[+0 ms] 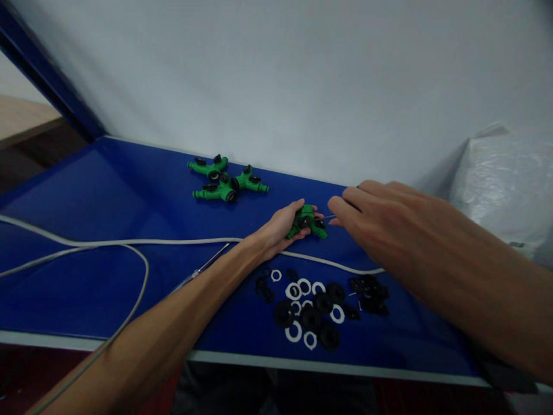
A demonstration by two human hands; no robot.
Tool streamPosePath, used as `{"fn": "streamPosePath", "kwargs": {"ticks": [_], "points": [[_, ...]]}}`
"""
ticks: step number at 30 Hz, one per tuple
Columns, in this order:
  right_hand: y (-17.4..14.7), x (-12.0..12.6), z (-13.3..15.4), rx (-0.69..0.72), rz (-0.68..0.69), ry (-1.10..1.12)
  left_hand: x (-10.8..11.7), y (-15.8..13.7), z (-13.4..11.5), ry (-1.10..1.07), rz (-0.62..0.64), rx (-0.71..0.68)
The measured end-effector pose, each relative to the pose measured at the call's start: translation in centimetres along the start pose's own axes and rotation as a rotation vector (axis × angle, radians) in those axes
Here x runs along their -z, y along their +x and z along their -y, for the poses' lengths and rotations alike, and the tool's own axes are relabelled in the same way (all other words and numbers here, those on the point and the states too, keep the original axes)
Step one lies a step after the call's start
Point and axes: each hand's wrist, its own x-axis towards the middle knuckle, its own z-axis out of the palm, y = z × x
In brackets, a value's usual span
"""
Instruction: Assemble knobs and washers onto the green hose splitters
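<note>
My left hand [279, 229] is wrapped round a green Y-shaped hose splitter [308, 211] with black valve parts, held over the blue table. Closed fingers of my right hand [367, 210] grip a screwdriver [327, 217]. Its thin metal shaft points left and its tip meets the splitter near a black valve; whether it sits in a screw is too small to tell. Most of the handle is hidden inside my fist. Nearer to me lie white rings [294, 331], black round caps [310, 317] and a pile of small black parts [371, 294].
Several more green splitters [216, 193] lie at the back of the blue table [86, 190]. A pale cable [168, 241] runs across it, passing by my left forearm. Another screwdriver [196, 273] lies partly behind that forearm. A plastic-wrapped bundle [505, 184] stands at the right.
</note>
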Motion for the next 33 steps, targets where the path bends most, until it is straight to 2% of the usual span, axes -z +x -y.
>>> {"fn": "streamPosePath", "kwargs": {"ticks": [8,16,22,29,33], "points": [[-1.1,-1.2,0.2,0.025,-0.08,-0.104,0.0,-0.1,-0.2,0.013,-0.001,0.026],[-0.8,-1.5,0.0,-0.011,-0.145,0.019,-0.4,-0.5,-0.4,0.038,-0.059,0.037],[-1.0,-1.4,-0.4,0.026,-0.075,0.036,-0.5,-0.5,-0.3,0.022,-0.054,0.012],[-2.1,-2.4,-0.3,-0.024,-0.081,0.039,-0.7,-0.8,-0.3,0.039,-0.051,-0.007],[-1.8,-1.9,-0.1,-0.071,-0.05,0.01,-0.5,-0.7,-0.2,0.058,-0.046,-0.013]]}}
